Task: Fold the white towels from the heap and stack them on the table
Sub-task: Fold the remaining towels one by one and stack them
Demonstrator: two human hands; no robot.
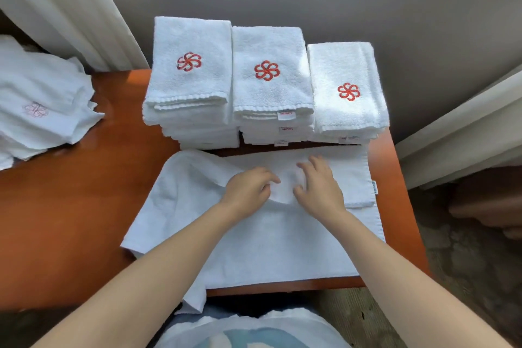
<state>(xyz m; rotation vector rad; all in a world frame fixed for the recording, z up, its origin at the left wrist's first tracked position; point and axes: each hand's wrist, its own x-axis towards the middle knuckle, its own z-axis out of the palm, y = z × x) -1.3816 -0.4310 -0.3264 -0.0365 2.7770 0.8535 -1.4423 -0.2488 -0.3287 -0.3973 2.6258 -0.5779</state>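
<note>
A white terry towel point(254, 237) lies spread in the lower centre of the frame on a smooth orange-brown counter point(84, 206). Its far part is folded over toward the near side, and its lower left corner hangs over the near edge of the counter. Both hands rest on the folded flap in the centre: the left hand point(248, 189) has its fingers curled onto the cloth, the right hand point(319, 183) lies flatter with fingers spread. Whether either grip really pinches the fabric I cannot tell — the fingertips are partly hidden by folds.

Behind the towel, in the upper centre, stand three stacks of folded towels: the left stack point(189, 79), the middle stack point(271, 79) and the lower right stack point(348, 90), touching side by side. Each top towel has a red embroidered pinwheel-like flower. Small white tags with red writing show on the front edges; the words are too blurred to read.

At the left edge of the frame lies the heap point(42, 104) of loose, crumpled white towels, with a pale pink emblem. Between heap and stacks the counter is bare wood.
</note>
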